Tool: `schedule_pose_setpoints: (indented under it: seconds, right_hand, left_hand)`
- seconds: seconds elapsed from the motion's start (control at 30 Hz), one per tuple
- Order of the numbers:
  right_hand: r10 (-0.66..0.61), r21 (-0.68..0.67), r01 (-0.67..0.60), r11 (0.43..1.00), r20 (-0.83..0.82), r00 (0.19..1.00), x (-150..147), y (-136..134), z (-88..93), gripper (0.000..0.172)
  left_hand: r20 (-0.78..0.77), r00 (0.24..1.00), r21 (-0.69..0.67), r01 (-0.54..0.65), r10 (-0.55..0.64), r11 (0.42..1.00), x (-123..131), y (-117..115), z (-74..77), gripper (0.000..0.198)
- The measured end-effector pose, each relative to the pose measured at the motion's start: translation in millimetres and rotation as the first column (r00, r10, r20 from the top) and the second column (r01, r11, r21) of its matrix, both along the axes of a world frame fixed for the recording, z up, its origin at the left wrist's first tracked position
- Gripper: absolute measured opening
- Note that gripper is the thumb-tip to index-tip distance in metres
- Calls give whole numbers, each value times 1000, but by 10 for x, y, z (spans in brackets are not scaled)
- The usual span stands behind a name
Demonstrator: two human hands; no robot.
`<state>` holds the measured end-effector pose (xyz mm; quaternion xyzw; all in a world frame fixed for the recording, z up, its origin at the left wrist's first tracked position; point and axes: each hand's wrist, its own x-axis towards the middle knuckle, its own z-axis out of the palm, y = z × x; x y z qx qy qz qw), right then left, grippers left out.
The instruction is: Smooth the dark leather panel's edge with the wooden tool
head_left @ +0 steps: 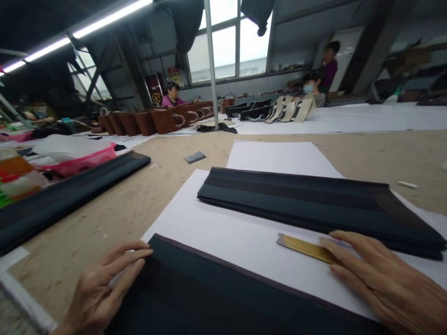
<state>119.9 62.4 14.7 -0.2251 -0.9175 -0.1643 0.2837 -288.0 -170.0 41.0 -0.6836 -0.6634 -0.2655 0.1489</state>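
A dark navy sheet (216, 293), of fabric or leather, lies in front of me with a thin brownish strip along its far edge. My left hand (108, 284) pinches the sheet's far left corner between thumb and fingers; something whitish shows partly under those fingers. In my right hand (387, 279) is a flat yellow strip-shaped tool (307, 249) with a greyish tip pointing left, held low over white paper (188, 223). Just beyond it lies a stack of folded dark panels (279, 190), its right end close to my right fingers.
At left lie another dark stack (77, 190), a pink basket (84, 160) and bottles (21, 181). A grey piece (194, 157) and a white stick (408, 184) rest on the tan table (167, 177). Brown bags (164, 122), a pole (212, 65) and several people are farther back.
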Motion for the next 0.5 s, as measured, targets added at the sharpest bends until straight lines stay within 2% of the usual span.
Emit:
schedule_pose_setpoints:
  seconds: [0.07, 0.13, 0.23, 0.33, 0.4, 0.43, 0.47, 0.5]
  right_hand:
    - [-3, 16, 3, 1000, -9, 1000, 3, -200, 11, 37]
    - [43, 33, -44, 998, 20, 999, -140, -470, 74, 37]
    - [136, 24, -139, 990, 85, 987, -498, -808, 121, 40]
    - [154, 49, -157, 986, 72, 985, -716, -928, 1, 55]
    - [117, 56, -122, 991, 92, 989, -672, -926, -109, 58]
    - [92, 57, -99, 993, 105, 990, -596, -921, -148, 54]
    - [67, 54, -74, 996, 121, 990, -493, -920, -169, 49]
    - [39, 52, -47, 998, 131, 991, -373, -925, -168, 46]
  left_hand:
    - [-63, 998, -4, -31, 30, 1000, 118, 43, 69, 27]
    - [-189, 981, -41, 25, -32, 999, 396, 177, 124, 37]
    - [-317, 901, -120, 273, -298, 954, 962, 463, 123, 58]
    - [-372, 802, -135, 450, -467, 882, 1329, 691, -9, 67]
    - [-440, 751, -152, 477, -492, 865, 1327, 772, -149, 69]
    - [-491, 713, -106, 521, -500, 847, 1258, 793, -225, 71]
    - [-522, 703, -59, 534, -483, 843, 1156, 800, -302, 73]
    - [-525, 705, -71, 523, -477, 850, 1033, 794, -375, 72]
